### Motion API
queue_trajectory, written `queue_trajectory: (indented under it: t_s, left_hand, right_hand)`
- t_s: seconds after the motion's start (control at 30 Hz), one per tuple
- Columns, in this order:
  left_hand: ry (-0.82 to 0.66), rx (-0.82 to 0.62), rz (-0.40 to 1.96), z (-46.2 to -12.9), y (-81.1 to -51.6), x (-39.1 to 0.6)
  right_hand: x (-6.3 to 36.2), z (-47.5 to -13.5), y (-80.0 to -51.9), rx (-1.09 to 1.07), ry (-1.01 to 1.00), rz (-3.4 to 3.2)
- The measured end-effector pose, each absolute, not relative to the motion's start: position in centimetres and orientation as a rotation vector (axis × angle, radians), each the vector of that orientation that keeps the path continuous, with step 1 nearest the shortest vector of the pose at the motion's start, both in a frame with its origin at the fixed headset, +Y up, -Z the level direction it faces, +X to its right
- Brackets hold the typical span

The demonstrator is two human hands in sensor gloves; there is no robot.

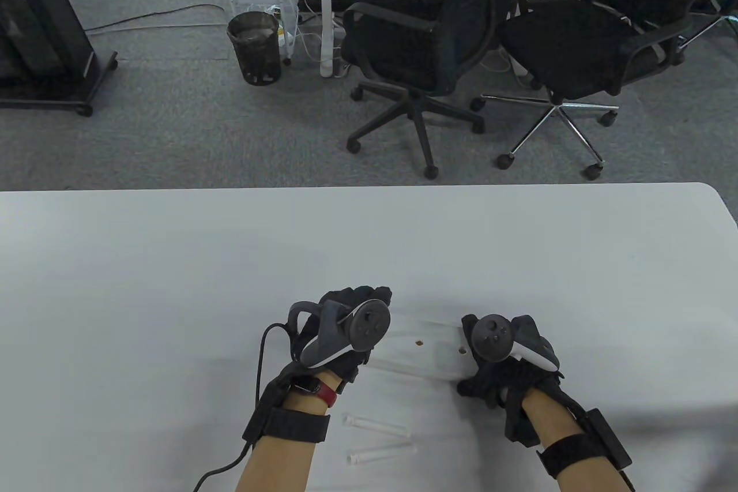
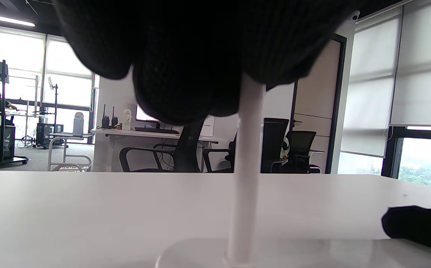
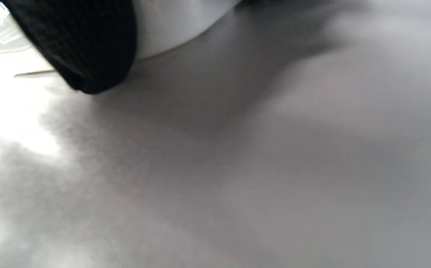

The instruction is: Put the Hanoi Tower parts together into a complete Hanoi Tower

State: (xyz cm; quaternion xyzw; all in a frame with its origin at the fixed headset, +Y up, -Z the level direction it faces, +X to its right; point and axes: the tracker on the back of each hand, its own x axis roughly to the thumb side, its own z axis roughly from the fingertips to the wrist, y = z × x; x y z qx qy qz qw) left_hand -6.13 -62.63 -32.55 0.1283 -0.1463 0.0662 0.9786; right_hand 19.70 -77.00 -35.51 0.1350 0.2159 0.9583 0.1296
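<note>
Down on the table (image 1: 173, 261), the white base plate (image 1: 429, 356) of the Hanoi Tower is lying flat between the two gloved hands, with two small holes showing on its upper face. One white peg (image 2: 246, 175) is standing upright at the plate's left end; in the left wrist view its foot is sitting at the base while its top is disappearing under the dark glove. The left hand (image 1: 346, 336) is hanging over that peg, and its fingers (image 2: 185, 67) are closing around the peg's upper part and holding it. The right hand (image 1: 507, 356) is resting at the plate's right end, its fingers (image 3: 85, 44) lying on or against the white edge; how tightly they are gripping it I cannot tell, since the right wrist view is blurred. Two more white pegs (image 1: 377, 425) (image 1: 380, 453) are lying loose on the table nearer the person, just beside each other and between the two forearms. Beyond the table's far edge, two black office chairs (image 1: 426, 53) (image 1: 599, 36) are standing on the grey carpet, with a dark mesh bin (image 1: 254, 47) further left.
</note>
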Motion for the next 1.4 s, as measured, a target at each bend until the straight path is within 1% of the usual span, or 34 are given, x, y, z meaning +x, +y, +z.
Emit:
queue_trajectory:
  t_s: [0.3,0.47,0.57,0.67,0.8,0.83,0.9,0.93,1.03,1.13,1.2,1.33,1.4]
  left_hand:
    - [-0.29,0.26,0.139,-32.7,-63.1,-5.9]
    - [-0.309,0.269,0.047,-32.7,-62.9,-5.4]
    - [-0.299,0.265,0.082,-32.7,-62.9,-5.4]
    - [-0.289,0.26,0.05,-32.9,-62.6,-5.2]
    - [-0.323,0.291,-0.056,-32.5,-61.7,-4.4]
    - [-0.341,0.271,-0.074,-32.6,-61.9,-4.0]
    - [-0.302,0.254,-0.141,-32.9,-62.1,-3.7]
    - [-0.297,0.258,-0.125,-33.1,-62.0,-3.7]
    - [-0.224,0.171,-0.045,-33.7,-61.9,-4.1]
    - [-0.217,0.137,-0.022,-33.7,-61.8,-4.1]
    - [-0.222,0.125,-0.033,-33.5,-61.8,-4.1]
    - [-0.23,0.05,-0.04,-32.8,-62.3,-4.3]
    - [-0.247,0.09,0.014,-31.8,-62.0,-4.6]
  right_hand:
    - [19.7,-35.5,-77.0,0.393,0.628,2.783]
    - [19.8,-35.5,-77.1,0.394,0.626,2.779]
    - [19.8,-35.5,-77.0,0.393,0.627,2.78]
    - [19.8,-35.5,-77.1,0.393,0.625,2.778]
    - [19.8,-35.5,-77.1,0.392,0.627,2.779]
    - [19.8,-35.5,-77.1,0.392,0.627,2.779]
    - [19.8,-35.5,-77.1,0.392,0.626,2.778]
    - [19.8,-35.5,-77.1,0.392,0.624,2.778]
    - [19.8,-35.4,-77.1,0.39,0.622,2.776]
    - [19.8,-35.5,-77.1,0.387,0.627,2.779]
    - [19.8,-35.4,-77.1,0.387,0.624,2.778]
    - [19.8,-35.5,-77.1,0.384,0.629,2.781]
    - [19.8,-35.5,-77.1,0.383,0.639,2.784]
